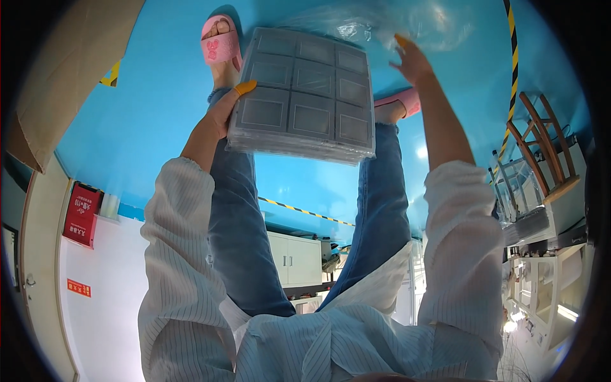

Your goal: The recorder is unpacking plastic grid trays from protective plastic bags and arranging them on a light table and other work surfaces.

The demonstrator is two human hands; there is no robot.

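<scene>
My left hand (225,113) grips the left edge of a stack of grey plastic trays (310,89), its orange-capped thumb on top and the other fingers hidden below. The upper tray has a grid of several square compartments with pale, translucent panels. Clear wrap seems to cover the stack's near side. Off to the right, my right hand (415,65) is apart from the stack with its fingers spread; one finger wears an orange cover. Beyond that hand, crumpled clear plastic film (439,27) lies on the blue floor.
Two pink slippers on my feet flank the stack, the left slipper (221,43) and the right slipper (401,102). A cardboard box (76,70) stands at far left. Black-and-yellow tape (514,57) runs along the floor at right, near a wooden stool (544,146).
</scene>
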